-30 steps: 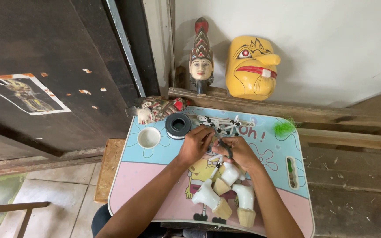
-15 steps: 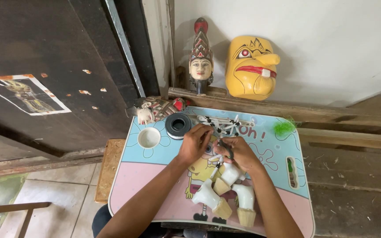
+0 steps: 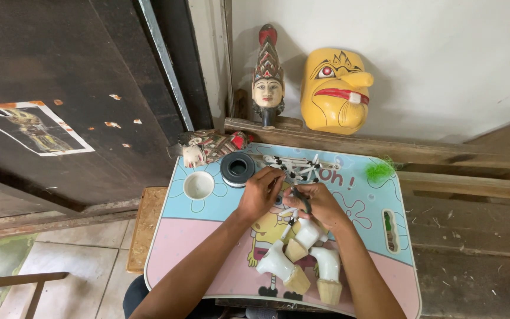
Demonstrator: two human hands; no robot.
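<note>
At the middle of the small cartoon-printed table (image 3: pixel 208 236), we list two hands meeting over a dark little tool.

Left hand (image 3: pixel 259 194): grip curled narrow, fingertips pinched at something small; what it holds we cannot tell.
Right hand (image 3: pixel 320 204): grip closed on a dark slim tool (image 3: pixel 301 199), which lies across the fingers just beside the left grip.

Nearer the person than the grips: three white carved wooden pieces (image 3: pixel 302 254), unpainted at their cut ends, lying close together.
Beyond the grips: a cluster of white sticks with black bands (image 3: pixel 299 167).
Left of the grips: a black tape roll (image 3: pixel 238 169), then a white round cup (image 3: pixel 199 185), and a painted puppet head lying on its side (image 3: pixel 208 147).
Right of the grips, well apart: a green fibre tuft (image 3: pixel 378 171).
On the wooden ledge beyond: an upright puppet head with tall crown (image 3: pixel 268 77) and a yellow mask (image 3: pixel 333 90).
</note>
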